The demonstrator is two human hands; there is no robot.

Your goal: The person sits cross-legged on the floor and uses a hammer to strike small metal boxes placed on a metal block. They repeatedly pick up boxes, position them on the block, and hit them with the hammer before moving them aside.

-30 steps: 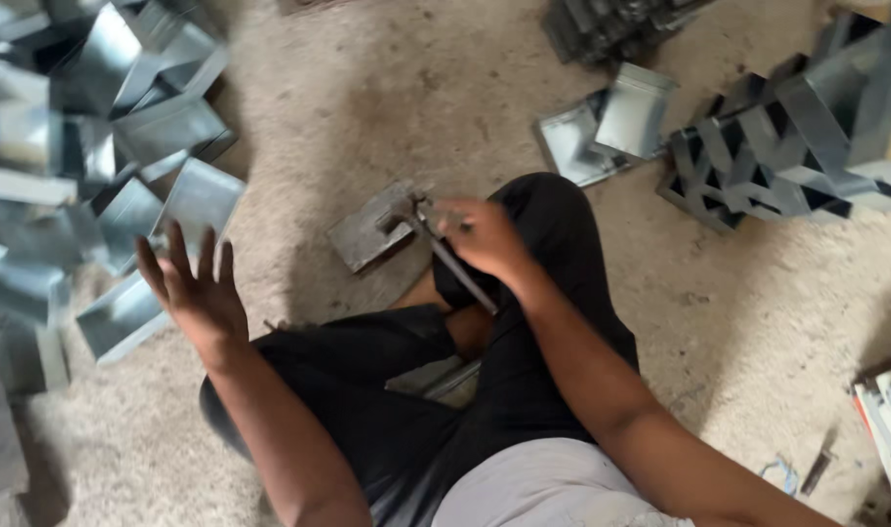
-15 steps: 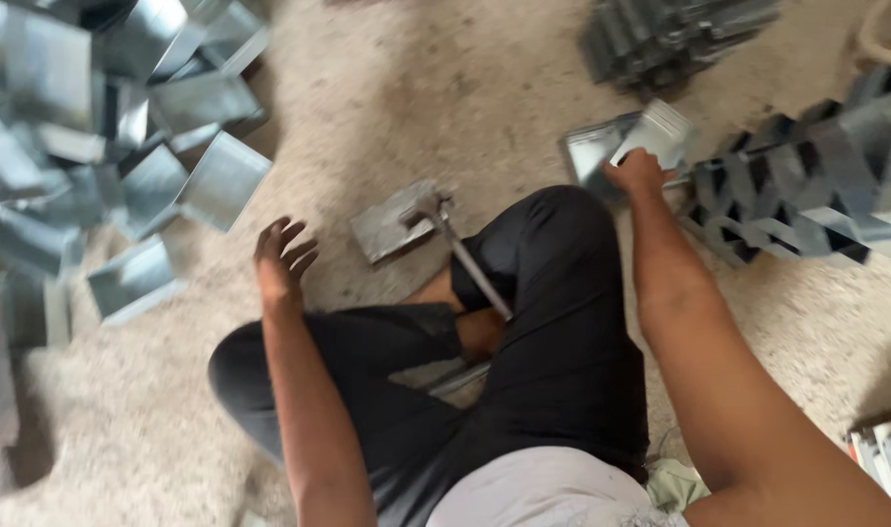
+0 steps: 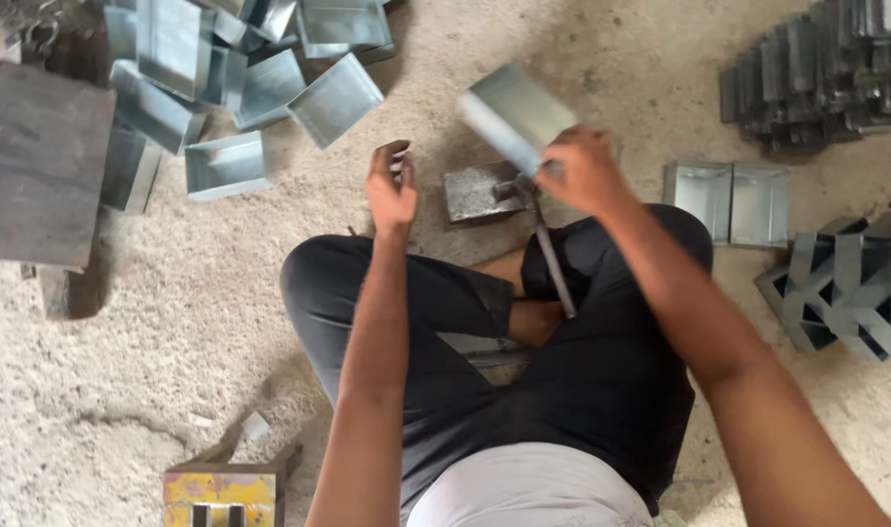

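Note:
I sit cross-legged on a sandy floor. My right hand (image 3: 584,171) grips a grey sheet-metal box (image 3: 517,115), tilted above a small steel block (image 3: 475,190). A hammer (image 3: 546,244) lies with its head on that block and its handle across my leg. My left hand (image 3: 391,185) hovers just left of the block, fingers loosely curled, holding nothing.
A pile of metal boxes (image 3: 241,88) lies at the upper left beside a dark steel plate (image 3: 40,166). Two boxes (image 3: 727,200) sit to the right, folded flat blanks (image 3: 850,283) beyond them, stacked parts (image 3: 826,68) at the upper right. A yellow tool (image 3: 223,493) rests near my left knee.
My right hand left the hammer, reached to the boxes on the right, and came back with one box over the block. My left hand drew in from the left pile toward the block.

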